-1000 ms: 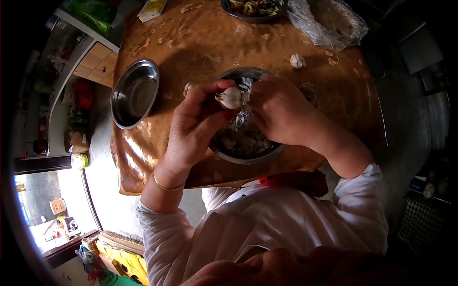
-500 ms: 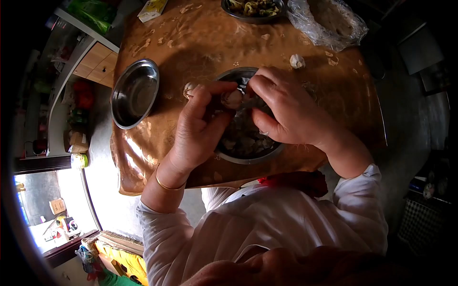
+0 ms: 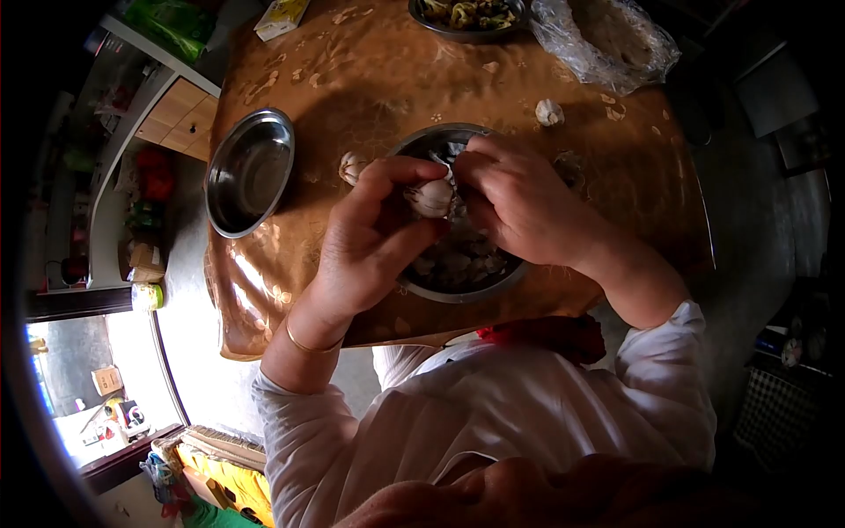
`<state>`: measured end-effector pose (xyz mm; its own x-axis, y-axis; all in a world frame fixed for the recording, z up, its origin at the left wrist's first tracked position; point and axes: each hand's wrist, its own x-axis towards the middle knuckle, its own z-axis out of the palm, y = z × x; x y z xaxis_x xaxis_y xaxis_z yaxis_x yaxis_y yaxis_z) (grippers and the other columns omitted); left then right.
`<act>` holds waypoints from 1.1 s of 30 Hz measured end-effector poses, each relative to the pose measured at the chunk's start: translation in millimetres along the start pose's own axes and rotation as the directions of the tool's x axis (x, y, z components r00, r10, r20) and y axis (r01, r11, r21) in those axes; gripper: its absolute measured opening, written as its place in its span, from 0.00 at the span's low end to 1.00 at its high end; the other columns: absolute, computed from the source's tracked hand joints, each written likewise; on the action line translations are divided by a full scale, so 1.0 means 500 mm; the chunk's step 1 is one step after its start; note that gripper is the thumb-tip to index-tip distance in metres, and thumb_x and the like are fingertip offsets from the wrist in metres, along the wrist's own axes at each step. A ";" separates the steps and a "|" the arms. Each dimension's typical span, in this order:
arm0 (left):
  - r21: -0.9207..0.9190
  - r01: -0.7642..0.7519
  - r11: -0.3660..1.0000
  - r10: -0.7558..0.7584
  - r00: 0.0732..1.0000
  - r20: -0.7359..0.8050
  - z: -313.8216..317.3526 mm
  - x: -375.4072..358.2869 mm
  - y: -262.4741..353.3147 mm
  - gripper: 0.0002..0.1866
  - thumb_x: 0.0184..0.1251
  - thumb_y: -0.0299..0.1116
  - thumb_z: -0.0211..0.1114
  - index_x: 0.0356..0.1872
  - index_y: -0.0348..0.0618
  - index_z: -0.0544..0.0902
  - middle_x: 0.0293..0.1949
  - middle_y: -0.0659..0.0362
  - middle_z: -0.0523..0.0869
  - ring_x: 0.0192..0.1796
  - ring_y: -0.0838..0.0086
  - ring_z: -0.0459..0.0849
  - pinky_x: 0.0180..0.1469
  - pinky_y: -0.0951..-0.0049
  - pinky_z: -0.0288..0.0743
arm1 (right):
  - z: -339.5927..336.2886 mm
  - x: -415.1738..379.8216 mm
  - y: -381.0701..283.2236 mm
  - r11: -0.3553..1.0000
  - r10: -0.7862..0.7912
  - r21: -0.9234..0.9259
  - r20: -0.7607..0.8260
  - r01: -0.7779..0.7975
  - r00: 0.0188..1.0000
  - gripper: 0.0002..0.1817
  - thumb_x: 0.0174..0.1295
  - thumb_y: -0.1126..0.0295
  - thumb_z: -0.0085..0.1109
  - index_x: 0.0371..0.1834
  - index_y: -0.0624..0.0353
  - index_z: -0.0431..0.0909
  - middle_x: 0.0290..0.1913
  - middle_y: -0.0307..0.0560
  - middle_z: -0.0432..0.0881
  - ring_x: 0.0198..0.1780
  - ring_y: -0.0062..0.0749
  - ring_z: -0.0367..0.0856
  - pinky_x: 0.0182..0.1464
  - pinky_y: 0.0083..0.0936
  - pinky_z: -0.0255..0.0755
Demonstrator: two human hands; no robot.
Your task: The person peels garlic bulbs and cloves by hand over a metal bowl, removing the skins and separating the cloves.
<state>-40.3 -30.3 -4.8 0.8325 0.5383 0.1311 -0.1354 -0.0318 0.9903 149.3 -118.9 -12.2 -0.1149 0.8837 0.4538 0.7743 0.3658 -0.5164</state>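
We hold a garlic bulb (image 3: 431,197) pinched between the thumb and fingers of our left hand (image 3: 370,242), just above the steel bowl (image 3: 458,290) of peelings at the near edge of the surface (image 3: 370,70). Our right hand (image 3: 519,207) closes its fingertips on the top of the bulb, gripping its papery skin. Another garlic (image 3: 352,165) lies on the surface just left of the bowl, and one more (image 3: 548,112) sits beyond it to the right. An empty bowl (image 3: 249,172) rests well to the left. At the far edge stand a dish of food (image 3: 466,16) and a plastic bag (image 3: 612,40).
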 end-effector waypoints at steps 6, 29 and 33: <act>0.098 -0.008 0.995 0.017 0.996 -0.092 0.008 0.005 -0.001 0.26 0.54 0.12 0.64 0.56 0.38 0.73 0.49 0.59 0.79 0.53 0.77 0.77 0.57 0.76 0.72 | 0.007 -0.003 0.007 0.999 -0.040 -0.029 0.000 0.040 0.999 0.09 0.55 0.71 0.62 0.35 0.64 0.74 0.35 0.52 0.75 0.40 0.48 0.75 0.47 0.42 0.71; 0.630 -0.340 0.698 0.400 0.915 0.051 -0.001 0.010 -0.022 0.25 0.44 0.13 0.70 0.48 0.40 0.79 0.50 0.51 0.79 0.50 0.60 0.80 0.51 0.68 0.77 | 0.007 -0.008 0.000 0.990 0.010 0.138 0.020 -0.013 1.000 0.06 0.57 0.76 0.55 0.35 0.65 0.71 0.35 0.54 0.73 0.38 0.51 0.73 0.44 0.44 0.69; 0.389 -0.145 0.910 0.187 0.980 -0.074 0.006 0.001 -0.028 0.24 0.50 0.13 0.68 0.51 0.38 0.77 0.49 0.55 0.80 0.51 0.70 0.81 0.54 0.73 0.76 | 0.006 -0.005 -0.001 0.991 -0.015 0.136 -0.015 0.017 1.000 0.05 0.56 0.77 0.55 0.33 0.65 0.70 0.34 0.54 0.72 0.37 0.51 0.73 0.42 0.45 0.68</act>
<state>-36.5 -32.2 -18.5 0.7505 0.5834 0.3103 -0.0343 -0.4346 0.9000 147.5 -120.3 -15.4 -0.1166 0.8736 0.4724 0.6808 0.4166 -0.6025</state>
